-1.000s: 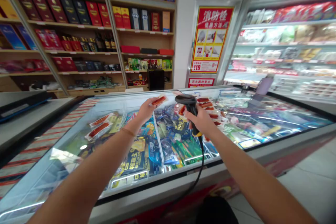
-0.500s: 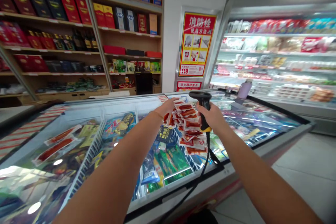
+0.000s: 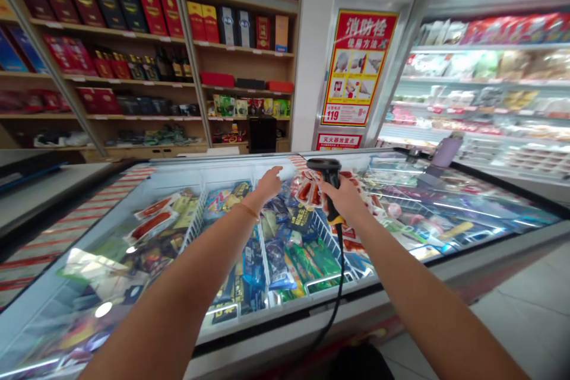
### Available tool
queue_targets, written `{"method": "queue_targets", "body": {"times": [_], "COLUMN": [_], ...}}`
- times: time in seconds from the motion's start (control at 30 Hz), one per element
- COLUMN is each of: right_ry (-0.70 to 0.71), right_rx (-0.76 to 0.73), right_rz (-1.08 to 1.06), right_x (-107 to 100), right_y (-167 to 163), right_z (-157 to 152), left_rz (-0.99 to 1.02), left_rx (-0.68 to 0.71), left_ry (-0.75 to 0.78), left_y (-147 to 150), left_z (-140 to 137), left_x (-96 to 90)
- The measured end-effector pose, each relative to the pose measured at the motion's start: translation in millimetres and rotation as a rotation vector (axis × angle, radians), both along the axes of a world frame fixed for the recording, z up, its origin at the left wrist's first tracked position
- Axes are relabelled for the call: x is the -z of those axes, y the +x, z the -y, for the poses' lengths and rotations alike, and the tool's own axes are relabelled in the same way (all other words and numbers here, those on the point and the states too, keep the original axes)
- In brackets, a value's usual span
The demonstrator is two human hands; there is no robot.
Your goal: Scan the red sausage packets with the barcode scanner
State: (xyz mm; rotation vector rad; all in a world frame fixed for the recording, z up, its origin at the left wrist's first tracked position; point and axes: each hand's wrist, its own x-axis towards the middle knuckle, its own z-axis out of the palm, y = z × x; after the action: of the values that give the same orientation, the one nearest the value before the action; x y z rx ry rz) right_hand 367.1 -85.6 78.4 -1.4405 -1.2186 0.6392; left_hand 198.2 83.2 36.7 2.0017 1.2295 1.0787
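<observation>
My right hand (image 3: 345,195) is wrapped round the grip of a black and yellow barcode scanner (image 3: 324,165), held upright with its cable hanging down. Behind it, vacuum packs of red sausages (image 3: 307,190) lie in a pile on the freezer's glass top, partly hidden by the scanner and my hand. My left hand (image 3: 269,183) is raised over the glass just left of this pile, apart from it, with fingers stretched and nothing visible in them. Two more sausage packs (image 3: 154,224) lie side by side farther left on the glass.
Under the glass of the chest freezer (image 3: 307,312), wire baskets hold bagged frozen goods. A purple bottle (image 3: 446,151) stands at the far right edge. Shelves with boxes (image 3: 154,10) and a red fire-hydrant poster (image 3: 360,68) are behind; a lit refrigerated display (image 3: 485,80) is at right.
My left hand has come away from the sausage pile toward the left. The scanner in my right hand has shifted left, now in front of the pile. The view has turned left.
</observation>
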Motion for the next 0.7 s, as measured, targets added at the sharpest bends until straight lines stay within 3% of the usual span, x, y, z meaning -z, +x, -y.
{"method": "queue_targets", "body": {"times": [0.23,0.37,0.57,0.7], "right_ry": [-0.050,-0.057,-0.088,-0.103], "right_rx": [-0.171,-0.216,-0.258,-0.265], "right_rz": [-0.061,-0.165,-0.270,-0.227], "right_x": [24,46,80,88], "right_y": [-93,-131,-142,-135], "right_z": [-14,-21,-22,-18], "left_rz": [-0.377,-0.607,-0.613,-0.566], "left_rx": [-0.462,-0.724,-0.869,-0.842], "left_ry": [-0.039,-0.049,-0.228,-0.277], "left_y": [-159,-230,-289,-306], "left_z": [50,66,69,65], "left_x": [5.0,4.9,21.4,32.9]}}
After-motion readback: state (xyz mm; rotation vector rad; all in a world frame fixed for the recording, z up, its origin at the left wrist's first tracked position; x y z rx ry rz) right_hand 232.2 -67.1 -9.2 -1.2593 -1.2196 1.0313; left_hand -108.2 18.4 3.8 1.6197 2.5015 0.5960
